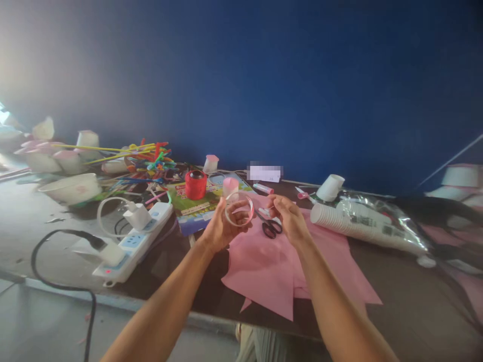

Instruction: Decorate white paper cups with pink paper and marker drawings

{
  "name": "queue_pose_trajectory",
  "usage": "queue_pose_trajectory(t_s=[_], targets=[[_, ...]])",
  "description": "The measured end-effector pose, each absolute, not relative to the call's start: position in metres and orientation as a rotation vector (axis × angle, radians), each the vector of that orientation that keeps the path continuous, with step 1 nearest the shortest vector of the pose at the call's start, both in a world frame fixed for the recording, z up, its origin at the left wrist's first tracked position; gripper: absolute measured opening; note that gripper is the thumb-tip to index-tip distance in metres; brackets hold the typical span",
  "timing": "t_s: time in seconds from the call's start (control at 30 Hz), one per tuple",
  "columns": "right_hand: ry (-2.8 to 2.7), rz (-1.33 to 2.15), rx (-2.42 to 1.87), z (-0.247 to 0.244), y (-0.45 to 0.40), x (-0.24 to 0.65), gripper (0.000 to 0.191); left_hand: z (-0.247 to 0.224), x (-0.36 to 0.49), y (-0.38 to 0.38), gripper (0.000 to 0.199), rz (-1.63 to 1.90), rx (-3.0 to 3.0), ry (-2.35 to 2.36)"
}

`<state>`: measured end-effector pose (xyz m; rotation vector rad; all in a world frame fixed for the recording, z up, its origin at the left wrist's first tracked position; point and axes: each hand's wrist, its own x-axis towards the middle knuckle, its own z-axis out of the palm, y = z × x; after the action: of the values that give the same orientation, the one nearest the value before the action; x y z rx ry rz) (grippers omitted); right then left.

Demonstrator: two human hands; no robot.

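My left hand (222,226) holds a clear, ring-shaped roll of tape (227,215), its round opening turned toward me. To its right, my right hand (285,213) is closed in a pinch; whatever lies between the fingertips is too small to make out. Dark-handled scissors (271,229) lie between the two hands on pink sheets (264,271). Just behind my left hand stands a small pink cup-like piece (230,186). A red spool of thread (195,185) rests on a colourful book (183,208).
At the left are a power strip (130,246) with plugs and cables, a white bowl (71,188) and colourful pipe cleaners (151,158). Stacked paper cups (362,229) in plastic lie at the right, near a tilted white cup (330,187). Glue sticks (263,188) lie behind the hands.
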<state>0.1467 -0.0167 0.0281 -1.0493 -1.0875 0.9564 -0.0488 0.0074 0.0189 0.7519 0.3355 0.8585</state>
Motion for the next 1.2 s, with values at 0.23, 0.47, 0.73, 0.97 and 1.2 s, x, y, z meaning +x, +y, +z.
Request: queue_pose_trajectory(t_s=[0.23, 0.47, 0.73, 0.97, 1.2], targets=[[-1.399, 0.71, -1.413, 0.049, -0.023, 0.155, 0.031, 0.005, -0.043, 0.01, 0.062, 1.214, 1.134, 0.482], [-1.87, 0.396, -1.498, 0.027, -0.063, 0.139, 0.028, 0.004, -0.049, 0.014, 0.065, 1.377, 1.162, 0.655], [-2.475, 0.275, -1.527, 0.006, -0.104, 0.106, 0.06, -0.001, -0.048, 0.013, 0.082, 1.265, 1.449, 0.809], [-2.552, 0.414, -1.498, 0.02, -0.105, 0.132, 0.063, -0.001, -0.047, 0.006, 0.073, 1.145, 1.767, 0.875], [-2.563, 0.55, -1.465, 0.033, -0.105, 0.154, 0.069, -0.007, -0.045, 0.001, 0.079, 0.983, 2.22, 0.864]])
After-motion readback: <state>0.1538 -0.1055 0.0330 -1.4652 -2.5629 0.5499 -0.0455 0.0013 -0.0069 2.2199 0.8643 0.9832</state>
